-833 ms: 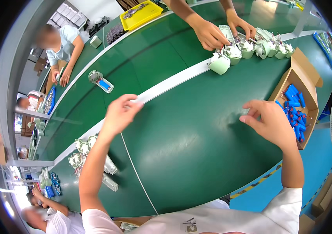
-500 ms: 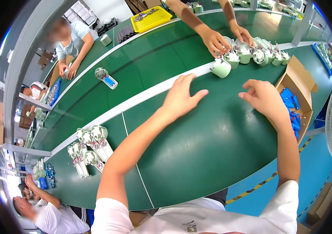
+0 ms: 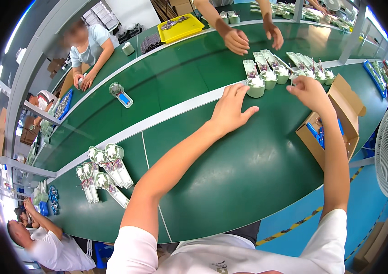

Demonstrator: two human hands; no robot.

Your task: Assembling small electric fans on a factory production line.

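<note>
- The left hand [image 3: 230, 109] reaches over the green table [image 3: 230, 187] towards the far rail; its grip is wide, thumb well apart from the fingers, with nothing seen in it; its fingertips are just beside the nearest pale green cup unit [image 3: 255, 90], though I cannot tell whether they touch it.
- The right hand [image 3: 311, 93] is farther right, its fingers bent and its grip fairly narrow, at the near edge of the right-hand cluster of units [image 3: 310, 69]; I cannot tell whether it holds or touches one of them.
- The units between and beyond the two hands stand in two clusters, with a gap between; their cups face the near side and their long open handles point to the far side, across the pale rail [image 3: 171, 113]; red wires show in several.
- On the far side, a co-worker's hands [image 3: 236, 42] hang near the handles, apart from each other.
- Near the right forearm is an open cardboard box [image 3: 309, 145]; blue cylinders [image 3: 313, 131] lie in it, partly hidden by that forearm.
- To the left, well apart from both hands, lies a group of similar units [image 3: 111, 166]; beyond the rail rests a single unit with a blue part [image 3: 122, 96]; farther off sits a yellow tray [image 3: 194, 28].
</note>
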